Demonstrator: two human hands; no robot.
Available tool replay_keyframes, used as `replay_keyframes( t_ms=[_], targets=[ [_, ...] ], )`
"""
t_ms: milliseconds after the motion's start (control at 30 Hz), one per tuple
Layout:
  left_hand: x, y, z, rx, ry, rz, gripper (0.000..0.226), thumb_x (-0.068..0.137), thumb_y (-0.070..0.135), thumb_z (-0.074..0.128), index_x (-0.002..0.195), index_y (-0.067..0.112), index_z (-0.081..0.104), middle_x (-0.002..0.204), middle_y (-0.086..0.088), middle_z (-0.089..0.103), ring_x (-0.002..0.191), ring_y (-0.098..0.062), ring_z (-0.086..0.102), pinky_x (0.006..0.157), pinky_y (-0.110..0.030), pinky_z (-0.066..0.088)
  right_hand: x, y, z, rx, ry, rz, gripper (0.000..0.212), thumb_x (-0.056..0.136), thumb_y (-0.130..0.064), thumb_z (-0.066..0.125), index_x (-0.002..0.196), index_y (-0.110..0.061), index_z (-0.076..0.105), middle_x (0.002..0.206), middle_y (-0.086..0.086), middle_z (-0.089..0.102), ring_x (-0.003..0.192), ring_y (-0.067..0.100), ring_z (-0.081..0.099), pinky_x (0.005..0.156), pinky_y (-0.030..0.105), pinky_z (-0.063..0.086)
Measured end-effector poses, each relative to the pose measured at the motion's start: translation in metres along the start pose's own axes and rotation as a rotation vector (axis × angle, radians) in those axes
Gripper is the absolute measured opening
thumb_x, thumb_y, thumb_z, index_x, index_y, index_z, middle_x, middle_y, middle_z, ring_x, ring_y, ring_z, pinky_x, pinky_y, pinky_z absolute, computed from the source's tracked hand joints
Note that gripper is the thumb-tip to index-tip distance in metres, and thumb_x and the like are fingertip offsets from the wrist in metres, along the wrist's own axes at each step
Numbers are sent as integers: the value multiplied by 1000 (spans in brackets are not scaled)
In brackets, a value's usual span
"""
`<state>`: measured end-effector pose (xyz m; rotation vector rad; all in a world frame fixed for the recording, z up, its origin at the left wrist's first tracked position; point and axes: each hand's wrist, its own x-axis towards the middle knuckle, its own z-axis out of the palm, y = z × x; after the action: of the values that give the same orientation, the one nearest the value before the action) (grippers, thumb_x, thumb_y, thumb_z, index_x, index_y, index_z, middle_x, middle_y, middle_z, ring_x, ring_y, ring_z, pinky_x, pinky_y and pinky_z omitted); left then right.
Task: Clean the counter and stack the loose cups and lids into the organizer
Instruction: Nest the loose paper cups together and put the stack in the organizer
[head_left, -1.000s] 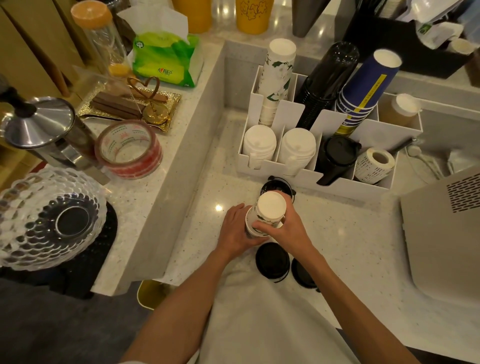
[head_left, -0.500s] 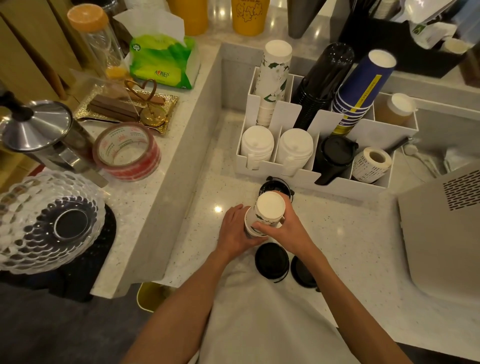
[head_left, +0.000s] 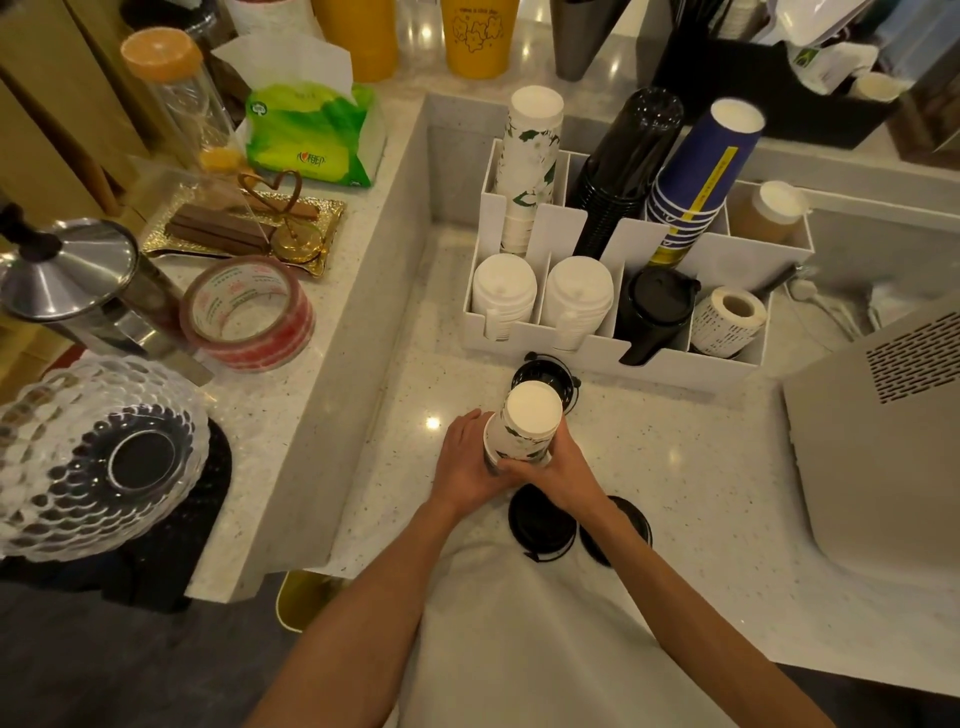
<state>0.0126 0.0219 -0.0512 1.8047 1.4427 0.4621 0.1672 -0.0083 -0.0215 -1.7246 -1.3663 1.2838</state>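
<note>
An upside-down stack of white floral paper cups (head_left: 527, 426) stands on the speckled counter (head_left: 675, 467), held from both sides. My left hand (head_left: 465, 467) grips its left side and my right hand (head_left: 561, 475) grips its lower right. Just behind the stack lies a black lid (head_left: 550, 376). Two more black lids (head_left: 540, 525) (head_left: 623, 525) lie near my wrists. The white organizer (head_left: 576, 353) stands behind, holding floral cups (head_left: 530, 166), black cups (head_left: 618, 171), blue cups (head_left: 701, 176), white lids (head_left: 504, 293) and black lids (head_left: 657, 312).
A label roll (head_left: 727, 317) sits in the organizer's right front slot. A grey machine (head_left: 883, 426) stands at the right. On the raised ledge to the left are a tape roll (head_left: 247, 312), a tissue pack (head_left: 311, 135), a gold tray (head_left: 244, 228) and a glass bowl (head_left: 98, 457).
Both hands keep their grip on the floral cup stack, which stays in nearly the same place; the view has shifted slightly.
</note>
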Motion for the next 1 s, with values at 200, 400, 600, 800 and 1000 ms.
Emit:
replay_keyframes(
  t_ms=[200, 400, 600, 800, 1000],
  targets=[
    [4, 4, -5, -53, -47, -23, 87, 66, 51, 86, 138, 17, 49, 138, -5, 56, 133, -26, 45, 111, -46, 41, 1, -5, -2, -27, 15, 9, 92, 63, -45, 87, 122, -73, 22, 122, -50, 44, 117, -26, 41, 92, 0, 38],
    [13, 6, -24, -349, -235, 43, 90, 66, 24, 91, 143, 28, 44, 137, 1, 59, 126, -16, 56, 105, -44, 52, 5, -31, -14, 41, 29, -38, 90, 66, -32, 88, 139, -42, 35, 129, -29, 53, 121, -9, 51, 105, 24, 45],
    [39, -3, -73, -562, -342, -88, 84, 89, 28, 73, 155, 36, 22, 162, 14, 26, 148, -10, 25, 118, -31, 25, 16, -123, -73, -16, 22, -179, 78, 62, -43, 88, 121, -59, 37, 112, -46, 56, 106, -25, 51, 75, -5, 42],
    [115, 49, -101, -529, 59, -137, 53, 108, 24, 36, 157, 12, 20, 164, -7, 24, 150, -22, 24, 121, -31, 18, 87, -257, -140, 2, 163, -388, 80, 68, -36, 87, 131, -36, 38, 120, -25, 61, 108, -13, 58, 79, 5, 49],
    [143, 61, -90, -510, 157, -260, 44, 107, 11, 36, 151, 10, 37, 153, -14, 44, 142, -27, 41, 120, -35, 28, 158, -321, -162, -13, 228, -457, 62, 74, -16, 84, 118, -33, 44, 111, -21, 62, 100, -13, 60, 84, 14, 50]
  ],
)
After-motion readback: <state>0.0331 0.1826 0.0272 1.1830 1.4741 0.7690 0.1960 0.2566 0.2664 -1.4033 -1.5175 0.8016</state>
